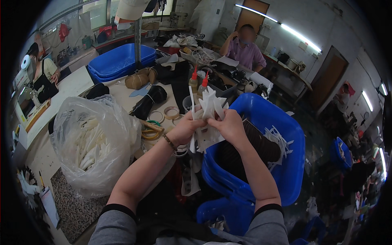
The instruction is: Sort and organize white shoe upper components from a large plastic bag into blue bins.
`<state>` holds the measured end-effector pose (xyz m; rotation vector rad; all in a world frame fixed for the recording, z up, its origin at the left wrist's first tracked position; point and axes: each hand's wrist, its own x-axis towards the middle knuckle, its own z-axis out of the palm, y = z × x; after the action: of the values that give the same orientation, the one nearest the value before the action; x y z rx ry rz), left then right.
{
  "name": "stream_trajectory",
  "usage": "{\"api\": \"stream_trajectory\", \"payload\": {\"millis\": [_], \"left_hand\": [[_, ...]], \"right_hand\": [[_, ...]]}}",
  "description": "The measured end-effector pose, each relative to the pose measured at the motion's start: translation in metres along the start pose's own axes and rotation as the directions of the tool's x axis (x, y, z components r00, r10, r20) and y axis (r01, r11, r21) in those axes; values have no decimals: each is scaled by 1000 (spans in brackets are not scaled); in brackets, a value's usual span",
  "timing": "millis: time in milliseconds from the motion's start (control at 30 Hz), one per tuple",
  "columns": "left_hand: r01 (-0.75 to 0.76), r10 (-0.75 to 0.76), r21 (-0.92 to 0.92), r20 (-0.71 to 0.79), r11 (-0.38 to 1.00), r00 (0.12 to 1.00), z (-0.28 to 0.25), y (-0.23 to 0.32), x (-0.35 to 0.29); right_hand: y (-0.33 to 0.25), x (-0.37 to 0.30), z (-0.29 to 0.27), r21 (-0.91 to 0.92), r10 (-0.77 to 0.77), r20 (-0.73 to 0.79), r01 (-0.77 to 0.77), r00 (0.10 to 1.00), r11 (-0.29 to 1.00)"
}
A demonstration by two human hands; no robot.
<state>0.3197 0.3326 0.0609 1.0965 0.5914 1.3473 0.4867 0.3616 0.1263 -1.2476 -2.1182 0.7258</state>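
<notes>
Logged remotely: one blue tub (295, 136), which stood at right; one clear plastic bag (67, 153) of pale strips (90, 143), left; left hand (187, 129) and right hand (232, 125), both closed, thumbs foremost, on a fanned bundle of white pieces (210, 105) between bag and tub, far side hidden, tightness uncertain. Step, I judged: two-handed handling; next move called for steady pinches. Brands, labels, writing: none I could read

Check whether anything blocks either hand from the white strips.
Nothing visible does: the left hand and the right hand both hold the white strips. The red-tipped bottles show beyond the bunch, not between it and the hands.
</notes>
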Motion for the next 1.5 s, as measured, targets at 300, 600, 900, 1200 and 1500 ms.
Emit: {"api": "stream_trajectory", "payload": {"millis": [300,600,900,1200,1500], "left_hand": [[-66,73,-205,30,977,997,-3,21,-5],[-115,120,-276,0,954,993,1,29,-11],[-74,112,-382,78,921,991,2,31,-9],[-76,154,-482,125,873,980,-1,33,-14],[-105,200,-443,174,891,964,10,26,-26]], "right_hand": [[46,10,-46,368,-78,-175,139,982,919],[3,-27,-60,-166,-166,-714,66,681,984],[8,-4,-25,391,-66,-438,256,897,884],[5,-5,-4,427,-155,-256,255,954,868],[-7,-13,25,190,-122,-245,171,962,967]]}}
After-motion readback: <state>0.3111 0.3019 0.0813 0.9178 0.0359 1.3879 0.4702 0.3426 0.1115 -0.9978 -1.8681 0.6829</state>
